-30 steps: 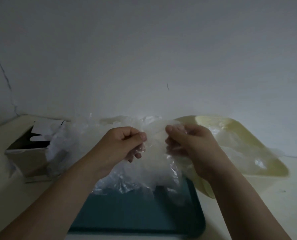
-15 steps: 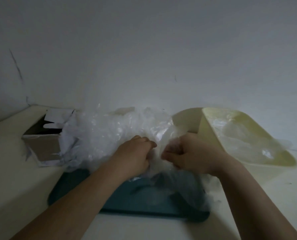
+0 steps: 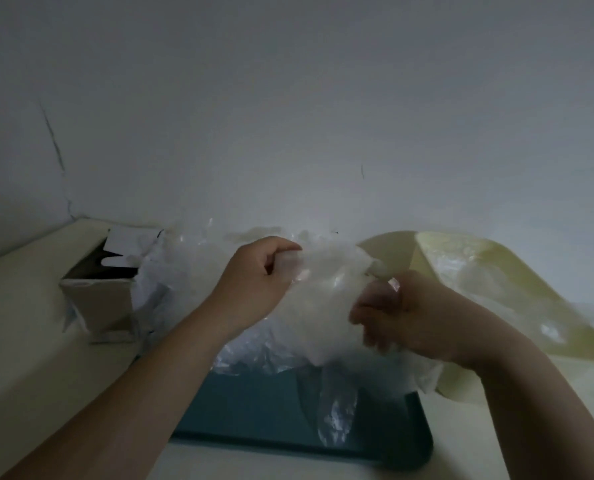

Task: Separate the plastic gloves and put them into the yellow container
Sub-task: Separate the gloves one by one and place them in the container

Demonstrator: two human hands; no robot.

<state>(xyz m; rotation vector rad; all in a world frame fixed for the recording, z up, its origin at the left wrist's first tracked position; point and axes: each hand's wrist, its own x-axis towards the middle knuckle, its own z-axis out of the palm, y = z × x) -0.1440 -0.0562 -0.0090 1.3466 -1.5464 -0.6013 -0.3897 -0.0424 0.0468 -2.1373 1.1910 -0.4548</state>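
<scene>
Box [image 3: 98, 299]: far left on the desk [image 3: 29, 323].
My left grip [image 3: 257, 282]: pinched on the glove [image 3: 326, 292].
Glove axis: stretched left to right above the teal tray [image 3: 254, 410].
My right grip [image 3: 409, 317]: curled on its right end.
Yellow container [image 3: 385, 251]: right, just beside.

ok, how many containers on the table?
3: box at far left, teal tray at near middle under the gloves, yellow container at right. The gloves could hide another behind them.
</scene>
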